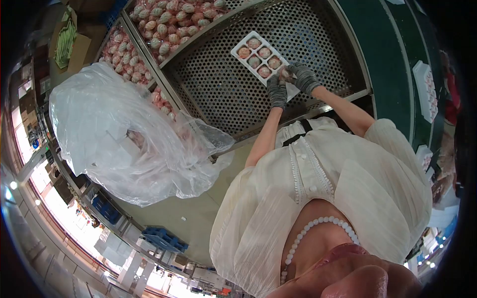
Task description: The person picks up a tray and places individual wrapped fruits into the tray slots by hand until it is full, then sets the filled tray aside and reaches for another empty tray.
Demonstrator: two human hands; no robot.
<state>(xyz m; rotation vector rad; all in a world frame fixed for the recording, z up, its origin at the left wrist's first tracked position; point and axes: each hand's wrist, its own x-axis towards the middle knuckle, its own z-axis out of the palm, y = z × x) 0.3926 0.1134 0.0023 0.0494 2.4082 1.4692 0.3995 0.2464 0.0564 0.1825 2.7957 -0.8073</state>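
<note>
A white compartment tray [242,56] with several round items in clear-and-red wrapping lies tilted on the perforated metal surface [213,69]. My left hand [277,93], in a grey striped glove, grips the tray's near end. My right hand [304,79], gloved alike, is closed on a wrapped round item [286,75] at the tray's near right corner. Its fingertips are partly hidden. A white flap [292,91] shows between the two hands.
Bins of wrapped round items [171,25] stand beyond a metal divider at the upper left. A large clear plastic bag [114,134] bulges on the left. Along the right runs a green belt [385,64], with another filled white tray [425,92] further right.
</note>
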